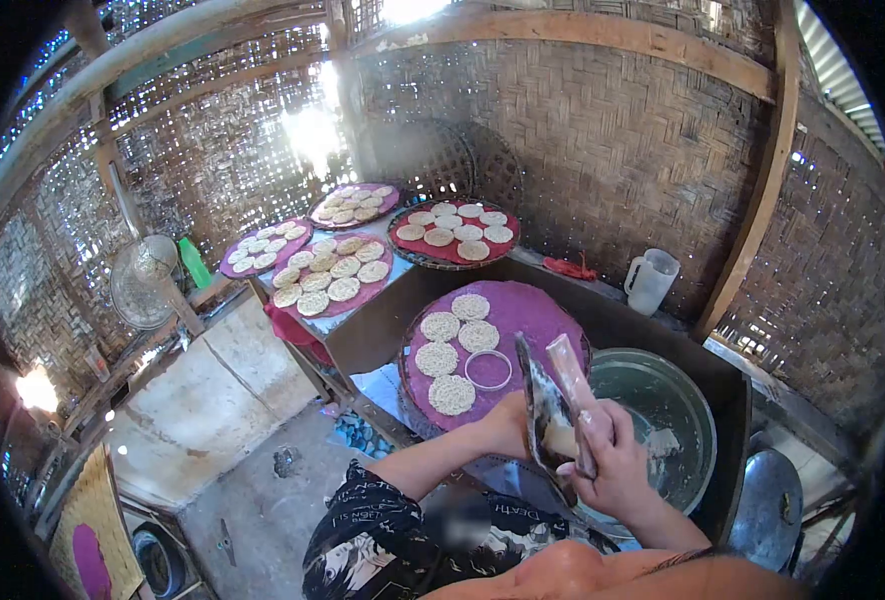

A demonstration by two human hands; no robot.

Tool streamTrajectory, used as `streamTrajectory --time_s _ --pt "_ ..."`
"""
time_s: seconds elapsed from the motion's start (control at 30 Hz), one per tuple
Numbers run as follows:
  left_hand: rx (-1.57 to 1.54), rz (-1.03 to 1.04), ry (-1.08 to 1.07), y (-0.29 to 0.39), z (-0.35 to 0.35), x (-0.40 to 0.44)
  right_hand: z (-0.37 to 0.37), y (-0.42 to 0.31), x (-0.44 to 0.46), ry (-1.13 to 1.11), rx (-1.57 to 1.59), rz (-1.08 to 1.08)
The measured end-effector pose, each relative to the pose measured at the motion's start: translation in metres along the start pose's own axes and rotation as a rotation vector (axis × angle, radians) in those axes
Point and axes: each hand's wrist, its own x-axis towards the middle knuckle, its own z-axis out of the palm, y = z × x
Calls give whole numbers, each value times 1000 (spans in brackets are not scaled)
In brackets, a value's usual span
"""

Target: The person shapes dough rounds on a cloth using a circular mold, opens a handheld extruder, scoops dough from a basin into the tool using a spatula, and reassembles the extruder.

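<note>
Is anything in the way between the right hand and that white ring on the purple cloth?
Yes: as seen here, the dark plate, held in the left hand, stands between the right hand and the white ring.

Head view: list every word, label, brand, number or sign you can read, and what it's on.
"DEATH": white capitals on the front of the person's black shirt.
White lettering on the shirt's sleeve: too small to read.
I can make out no other words, labels, brands, numbers or signs.
</note>
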Motion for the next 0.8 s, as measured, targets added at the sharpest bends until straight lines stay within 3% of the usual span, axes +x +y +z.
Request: streamTrajectory --time_s 0.1,0.2,0.3,0.37,0.43,0.53,0.6,0.63,0.7,0.73,0.8 --pt "-46 -47 -97 -8 1 1 22 5 -2 1 -9 25" --pt "-57 65 182 -13 -2 -4 31 11 9 -30 -17 9" --pt "-403 -135 185 -15 -20 -9 33 31 25 67 177 53" --pt "-422 -113 234 -33 -20 -8 34 63 13 -552 786 630" --pt "-271 -215 24 -61 -15 -10 52 88 -7 -885 1153 874" --pt "-1076 -72 16 -78 -55 -17 80 88 -10 -808 1426 794" --pt "-1639 239 166 -78 -104 8 78 61 8 -600 1664 842" --pt "-1938 235 165 -81 -121 10 83 63 8 -581 1631 851" --pt "-1927 625 -4 -83 -141 25 72 63 47 -854 1565 683" --pt "-1920 682 -10 -82 -149 33 64 65 65 -943 1517 605" --pt "-1784 666 82 -98 -160 47 50 60 85 -765 1516 713"
